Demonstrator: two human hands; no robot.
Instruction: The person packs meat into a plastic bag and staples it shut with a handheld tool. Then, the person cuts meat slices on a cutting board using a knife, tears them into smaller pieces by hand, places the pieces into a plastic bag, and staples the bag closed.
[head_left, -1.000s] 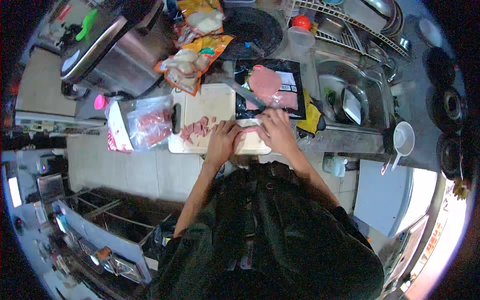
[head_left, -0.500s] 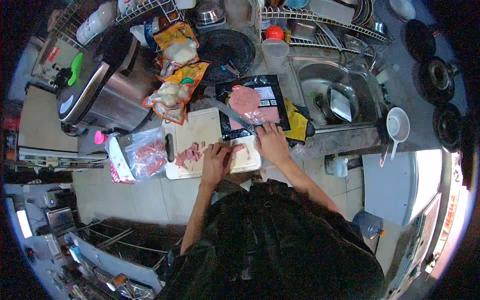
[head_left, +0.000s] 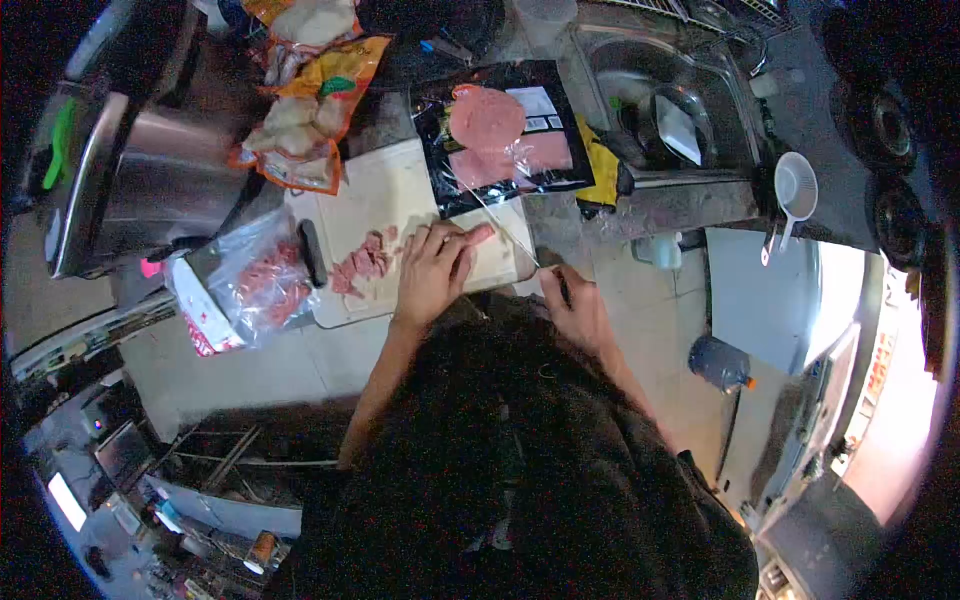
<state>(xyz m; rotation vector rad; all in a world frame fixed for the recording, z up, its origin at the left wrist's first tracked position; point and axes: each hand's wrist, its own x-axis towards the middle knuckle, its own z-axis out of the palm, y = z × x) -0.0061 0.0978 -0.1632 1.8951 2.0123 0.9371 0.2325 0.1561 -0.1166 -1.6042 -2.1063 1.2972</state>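
Observation:
A white cutting board (head_left: 375, 190) lies on the counter. On it my left hand (head_left: 430, 272) presses down with bent fingers on a piece of pink ham (head_left: 480, 234), whose end sticks out at the right. To the left of that hand is a small heap of chopped ham (head_left: 362, 264). My right hand (head_left: 575, 305) is closed round the handle of a knife (head_left: 512, 235), its thin blade slanting up and left beside the ham. A black package with round ham slices (head_left: 487, 120) overlaps the board's far edge.
Left of the board stands a clear plastic bag of chopped meat (head_left: 270, 285). Behind it are a metal cooker (head_left: 175, 185) and orange-edged food packs (head_left: 300, 130). Yellow-black gloves (head_left: 603, 170) lie near the sink (head_left: 640, 60). A white strainer (head_left: 796, 185) is at the right.
My right hand has drawn back toward my body with the knife, which was over the black package and now lies beside the ham. My left hand stays on the ham. The view has tilted downward.

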